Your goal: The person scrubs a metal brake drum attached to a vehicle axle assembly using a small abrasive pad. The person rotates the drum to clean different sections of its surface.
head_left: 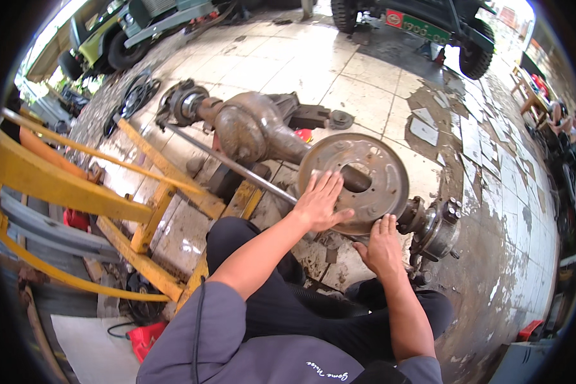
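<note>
A round, worn metal brake backing plate (385, 179) with a large centre hole and smaller holes lies in front of me, tilted on the axle. My left hand (320, 203) rests on its near left face, fingers stretched out and thumb apart. At the near right rim, my right hand (381, 246) touches the edge with its fingertips, fingers straight and thumb spread. Behind the plate, a rusty axle housing (246, 128) with a bulging middle runs toward the far left. A knuckle with a hub (438, 232) sits at its right end. What lies under the plate is hidden.
A long metal rod (227, 163) runs beside the axle. To the left stands a yellow steel frame (77, 192). Broken tiles (480, 144) litter the right floor. Parked vehicles stand at the back, one with a black tyre (477, 51). A red object (146, 339) lies lower left.
</note>
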A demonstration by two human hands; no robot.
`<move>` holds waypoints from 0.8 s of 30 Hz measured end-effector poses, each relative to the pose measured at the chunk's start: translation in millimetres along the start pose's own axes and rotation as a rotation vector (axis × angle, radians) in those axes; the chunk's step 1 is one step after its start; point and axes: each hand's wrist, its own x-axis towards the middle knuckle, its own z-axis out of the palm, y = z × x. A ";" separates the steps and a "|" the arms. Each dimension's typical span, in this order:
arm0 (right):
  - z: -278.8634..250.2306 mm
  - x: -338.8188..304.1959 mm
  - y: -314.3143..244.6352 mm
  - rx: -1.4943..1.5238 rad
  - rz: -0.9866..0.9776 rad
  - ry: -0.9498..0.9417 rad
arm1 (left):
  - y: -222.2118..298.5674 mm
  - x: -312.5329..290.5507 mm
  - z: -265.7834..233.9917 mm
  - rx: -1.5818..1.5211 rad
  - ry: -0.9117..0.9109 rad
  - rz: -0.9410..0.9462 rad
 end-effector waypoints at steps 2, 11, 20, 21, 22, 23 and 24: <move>-3.4 -1.1 -0.5 0.032 0.003 0.018 | -3.9 -2.5 -3.1 -0.013 -0.025 0.029; 1.3 0.8 -0.1 0.087 0.022 0.002 | -7.0 9.3 -3.7 0.062 -0.034 0.051; -5.9 1.4 -10.3 0.054 0.035 0.037 | -22.3 22.9 -7.7 0.051 -0.020 0.044; -2.8 0.5 -7.2 0.041 0.031 0.055 | -17.5 18.2 -4.8 0.061 -0.028 0.026; -1.2 3.2 -3.4 0.030 0.025 0.072 | -14.9 14.4 -4.2 0.055 -0.038 0.044; 4.0 0.4 0.3 0.023 0.031 0.074 | -8.7 8.1 0.5 0.069 -0.044 0.081; 4.1 1.0 -0.4 0.022 0.042 0.062 | -7.3 0.6 0.5 0.097 -0.045 0.106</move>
